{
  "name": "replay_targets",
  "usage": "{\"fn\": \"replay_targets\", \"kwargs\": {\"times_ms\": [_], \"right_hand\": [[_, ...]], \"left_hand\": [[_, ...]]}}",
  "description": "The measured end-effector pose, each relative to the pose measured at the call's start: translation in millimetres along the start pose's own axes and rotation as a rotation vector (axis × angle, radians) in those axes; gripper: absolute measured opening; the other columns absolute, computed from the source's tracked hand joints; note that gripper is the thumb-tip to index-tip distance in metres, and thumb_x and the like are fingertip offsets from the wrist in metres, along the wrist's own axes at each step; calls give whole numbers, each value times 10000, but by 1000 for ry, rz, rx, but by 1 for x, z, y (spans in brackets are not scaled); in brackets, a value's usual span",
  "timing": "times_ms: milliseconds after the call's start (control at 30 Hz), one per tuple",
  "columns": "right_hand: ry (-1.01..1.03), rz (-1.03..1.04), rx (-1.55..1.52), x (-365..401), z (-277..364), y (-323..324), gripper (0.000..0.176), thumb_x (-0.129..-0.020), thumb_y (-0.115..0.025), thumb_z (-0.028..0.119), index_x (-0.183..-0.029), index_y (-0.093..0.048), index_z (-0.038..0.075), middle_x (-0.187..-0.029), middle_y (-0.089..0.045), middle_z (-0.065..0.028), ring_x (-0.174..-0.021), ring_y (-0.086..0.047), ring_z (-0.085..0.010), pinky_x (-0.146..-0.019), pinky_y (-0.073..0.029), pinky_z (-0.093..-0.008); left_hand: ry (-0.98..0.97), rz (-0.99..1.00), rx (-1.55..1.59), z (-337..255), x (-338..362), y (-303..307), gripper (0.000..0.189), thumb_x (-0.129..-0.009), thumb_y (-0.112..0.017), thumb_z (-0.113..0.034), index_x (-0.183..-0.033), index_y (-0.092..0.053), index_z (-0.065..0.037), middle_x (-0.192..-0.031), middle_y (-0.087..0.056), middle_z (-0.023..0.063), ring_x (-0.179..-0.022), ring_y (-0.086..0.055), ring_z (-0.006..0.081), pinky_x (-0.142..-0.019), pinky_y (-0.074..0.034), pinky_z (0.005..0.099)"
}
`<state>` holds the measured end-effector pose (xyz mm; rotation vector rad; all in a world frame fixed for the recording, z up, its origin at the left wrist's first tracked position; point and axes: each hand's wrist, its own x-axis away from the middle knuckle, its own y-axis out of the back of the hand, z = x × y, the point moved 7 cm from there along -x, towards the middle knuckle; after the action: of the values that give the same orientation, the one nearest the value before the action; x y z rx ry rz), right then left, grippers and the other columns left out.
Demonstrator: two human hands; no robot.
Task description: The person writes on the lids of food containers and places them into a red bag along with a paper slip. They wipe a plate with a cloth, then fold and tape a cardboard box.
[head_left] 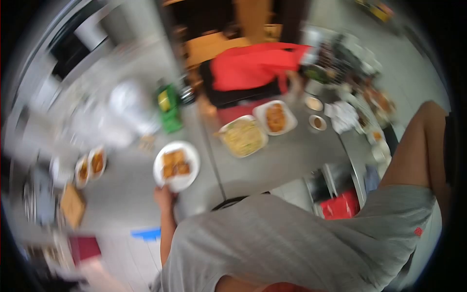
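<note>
Now, left hand: clasping rim of white plate, fried pieces aboard.
Carry: keep level, slow.
Right hand: seemingly out of view; state unclear.

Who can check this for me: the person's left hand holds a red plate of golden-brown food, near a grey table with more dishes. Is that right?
Not quite. The plate in the left hand is white, not red; the head view shows it. The rest stands: it carries golden-brown food, and the grey table nearby has more dishes.
</note>
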<state>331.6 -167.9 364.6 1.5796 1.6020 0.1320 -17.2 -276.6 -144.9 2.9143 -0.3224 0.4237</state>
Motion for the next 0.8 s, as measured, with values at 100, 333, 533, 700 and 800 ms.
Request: {"fn": "replay_targets", "kwargs": {"times_ms": [100, 333, 533, 700, 800], "right_hand": [[-225, 120, 45, 15, -25, -33, 496, -789, -626, 392, -1171, -476, 114, -1047, -468, -72, -1065, -455, -246, -962, -371, -395], [-758, 193, 293, 91, -61, 4, 476, -803, -607, 385, -1172, -479, 113, -1063, -476, -69, -1065, -462, -240, -958, -377, -391], [-1327, 205, 781, 219, -58, 129, 460, -815, -591, 379, -1173, -482, 112, -1076, -483, -66, -1065, -469, -235, -955, -382, -387], [-1605, 283, 1126, 324, -44, 232, 447, -824, -578, 375, -1174, -484, 112, -1087, -488, -64, -1065, -474, -231, -953, -386, -384], [-1705, 338, 1219, 369, -44, 262, 439, -830, -570, 372, -1174, -485, 112, -1094, -491, -62, -1065, -477, -229, -951, -388, -383]], "left_hand": [[6, -22, 37, 7, -10, 36, 127, -757, -542, -111, -800, -481, -8, -654, -539, 87, -465, -514, 166, -359, -409, 298], [141, 9, -91, -3, -50, 74, 255, -796, -530, -153, -950, -475, 43, -713, -583, 121, -479, -550, 181, -401, -488, 266], [129, 8, -40, -13, -33, 64, 278, -804, -530, -154, -981, -472, 52, -732, -589, 126, -514, -570, 184, -427, -497, 261], [90, 32, -79, -1, -41, 65, 287, -811, -522, -155, -991, -469, 62, -741, -591, 131, -528, -580, 184, -437, -495, 259], [59, -1, -50, -10, -31, 68, 277, -809, -523, -151, -979, -457, 58, -724, -579, 117, -524, -569, 180, -435, -495, 265]]}}
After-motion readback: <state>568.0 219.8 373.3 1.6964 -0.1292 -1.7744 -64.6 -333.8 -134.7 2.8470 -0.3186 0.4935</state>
